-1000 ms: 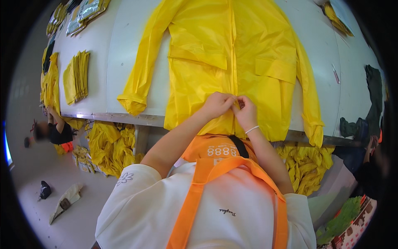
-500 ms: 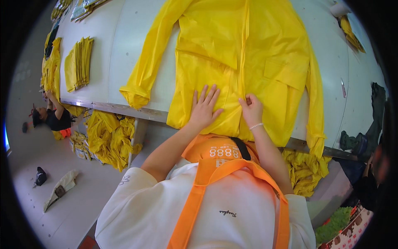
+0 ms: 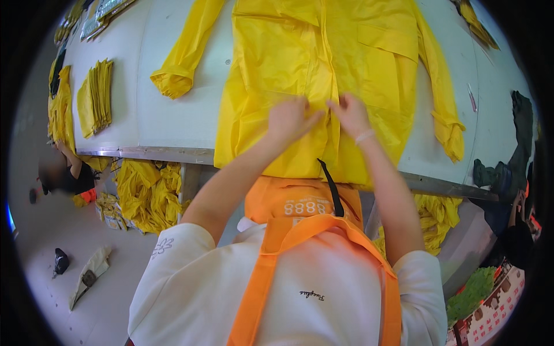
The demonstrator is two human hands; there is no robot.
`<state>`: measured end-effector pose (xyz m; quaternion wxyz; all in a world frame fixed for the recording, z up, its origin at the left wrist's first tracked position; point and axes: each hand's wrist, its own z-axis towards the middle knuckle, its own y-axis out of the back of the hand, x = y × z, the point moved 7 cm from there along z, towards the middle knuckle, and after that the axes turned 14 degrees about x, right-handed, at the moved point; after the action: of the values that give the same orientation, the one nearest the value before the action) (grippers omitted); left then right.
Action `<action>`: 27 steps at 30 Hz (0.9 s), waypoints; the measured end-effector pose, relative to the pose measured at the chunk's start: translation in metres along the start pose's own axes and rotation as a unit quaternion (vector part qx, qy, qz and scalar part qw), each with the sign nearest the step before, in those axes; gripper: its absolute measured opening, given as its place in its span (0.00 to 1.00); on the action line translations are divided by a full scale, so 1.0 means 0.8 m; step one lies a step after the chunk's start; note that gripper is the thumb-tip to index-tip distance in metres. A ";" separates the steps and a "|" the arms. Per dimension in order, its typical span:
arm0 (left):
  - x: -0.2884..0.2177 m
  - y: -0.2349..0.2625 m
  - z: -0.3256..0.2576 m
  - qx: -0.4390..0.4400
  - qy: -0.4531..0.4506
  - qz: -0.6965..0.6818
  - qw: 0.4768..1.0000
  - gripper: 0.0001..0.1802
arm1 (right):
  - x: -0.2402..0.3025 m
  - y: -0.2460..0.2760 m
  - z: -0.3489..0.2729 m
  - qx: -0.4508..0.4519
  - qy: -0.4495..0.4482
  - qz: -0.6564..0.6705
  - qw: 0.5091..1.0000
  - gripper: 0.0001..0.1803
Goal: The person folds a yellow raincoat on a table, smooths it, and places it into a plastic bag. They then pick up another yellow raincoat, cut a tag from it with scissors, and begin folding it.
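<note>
A yellow long-sleeved jacket point(image 3: 268, 75) lies spread on the table, its front placket running down the middle and its hem over the near edge. My left hand point(image 3: 287, 121) is over the lower front, just left of the placket; motion blurs its curled fingers, and their grip cannot be made out. On the other side my right hand point(image 3: 353, 117), with a bracelet at the wrist, has thumb and fingers closed on the placket edge. Below the hands, a narrow dark gap shows along the placket. Both sleeves lie out to the sides.
A stack of folded yellow garments point(image 3: 95, 98) stands on the table point(image 3: 150, 124) at left. Yellow garments point(image 3: 147, 193) are heaped below its edge. At right lie a slim pointed tool point(image 3: 472, 98) and dark green garments point(image 3: 508, 167). Another person point(image 3: 66, 170) works at far left.
The jacket has shifted toward me, its hem lower over the edge. My left hand has lifted from lying flat and curled near the placket; my right hand has moved up along it.
</note>
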<state>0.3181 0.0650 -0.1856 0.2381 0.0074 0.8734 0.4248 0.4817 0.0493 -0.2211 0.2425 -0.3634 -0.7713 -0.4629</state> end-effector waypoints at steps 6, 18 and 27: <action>-0.015 -0.085 -0.019 0.098 -0.081 -0.039 0.991 0.22 | -0.035 -0.055 -0.150 -0.038 -0.017 0.157 0.987 0.09; -0.040 -0.089 -0.032 0.221 -0.052 -0.291 0.930 0.17 | -0.023 -0.064 -0.171 -0.093 0.020 0.190 0.977 0.08; -0.032 -0.118 -0.033 0.216 0.005 -0.312 0.925 0.17 | 0.001 -0.051 -0.169 -0.058 0.077 -0.029 0.995 0.13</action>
<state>0.3479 -0.0205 -0.2319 0.3472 -0.2160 0.9032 0.1301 0.4544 -0.0830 -0.1809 0.2659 -0.3182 -0.7322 -0.5403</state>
